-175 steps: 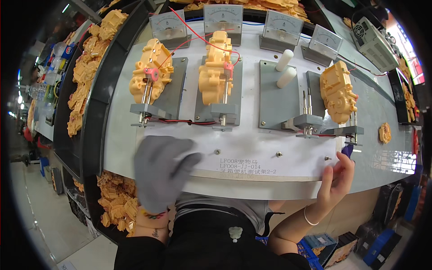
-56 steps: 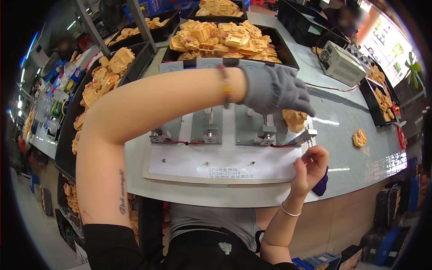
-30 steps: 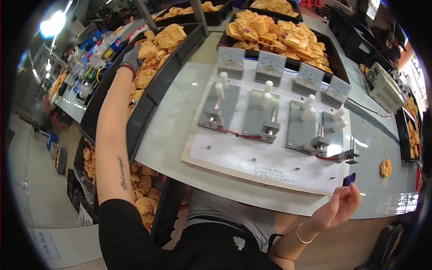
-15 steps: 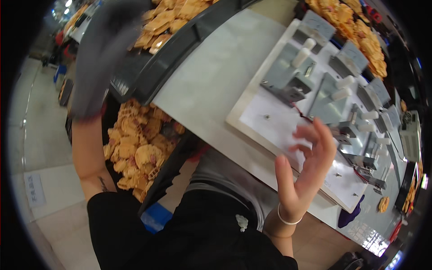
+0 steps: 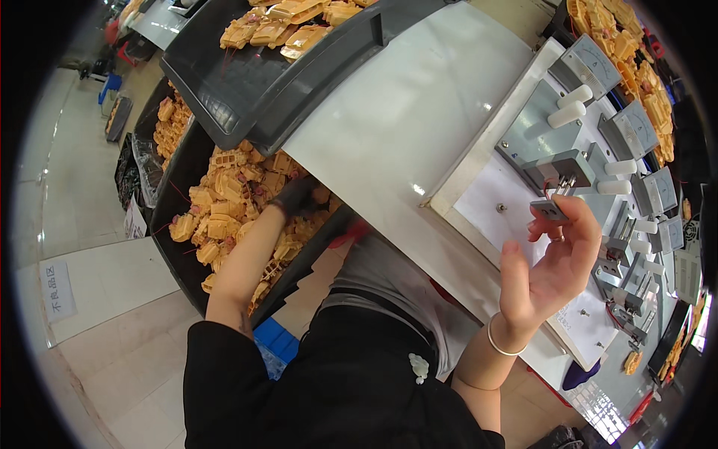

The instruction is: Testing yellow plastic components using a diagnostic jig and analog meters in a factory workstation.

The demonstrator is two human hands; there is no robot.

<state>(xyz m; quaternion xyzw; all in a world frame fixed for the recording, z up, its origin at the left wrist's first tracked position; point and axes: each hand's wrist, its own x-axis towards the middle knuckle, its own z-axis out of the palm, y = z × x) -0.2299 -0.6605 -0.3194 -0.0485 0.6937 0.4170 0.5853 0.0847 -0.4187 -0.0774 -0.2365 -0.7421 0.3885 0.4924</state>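
My left hand (image 5: 298, 196), in a dark grey glove, reaches down into a black bin (image 5: 179, 258) heaped with yellow plastic parts (image 5: 224, 209). Its fingers are hidden among the parts, so I cannot tell whether they grip one. My bare right hand (image 5: 550, 273) hovers over the front of a white board (image 5: 479, 206) that carries a row of metal test fixtures. Thumb and fingers are apart and loosely curved. The fingertips are at a small grey block (image 5: 550, 210) on the nearest fixture (image 5: 546, 135); whether they touch it is unclear.
A black tray (image 5: 217, 105) with more yellow parts overhangs the table's left side. Analog meters (image 5: 594, 63) and white handles (image 5: 566, 114) line the fixtures. Another heap of yellow parts (image 5: 613, 37) lies at the far right. A purple cloth (image 5: 581, 374) hangs at the table edge.
My left hand has come down from above the black tray into the bin of yellow parts. The view has shifted. My right hand stays open by the fixtures, its fingertips now at the grey block.
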